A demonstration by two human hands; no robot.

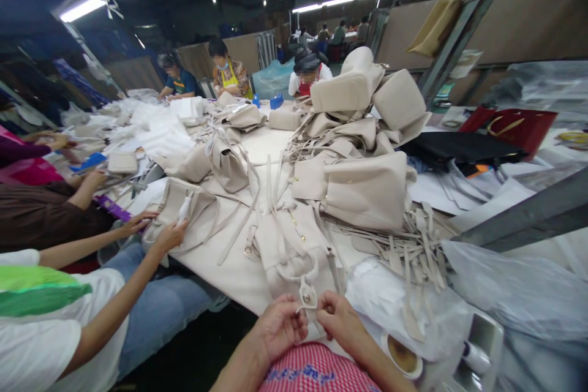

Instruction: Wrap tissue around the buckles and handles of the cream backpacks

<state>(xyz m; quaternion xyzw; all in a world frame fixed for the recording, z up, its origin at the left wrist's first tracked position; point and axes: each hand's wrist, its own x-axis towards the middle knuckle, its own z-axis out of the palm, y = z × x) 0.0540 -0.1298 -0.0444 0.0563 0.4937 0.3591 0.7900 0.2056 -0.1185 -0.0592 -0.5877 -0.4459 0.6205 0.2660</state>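
A beige leather backpack lies flat on the white worktable in front of me, its straps trailing away. My left hand and my right hand are both closed in a pinch on the small drawstring loop and tab at the bag's near end. The fingers of both hands meet at that tab, just above my red checked lap.
A tall pile of beige bags and loose straps fills the table's right. Clear plastic bags and a tape roll lie at right. A person on the left handles another bag. Others sit further along the table.
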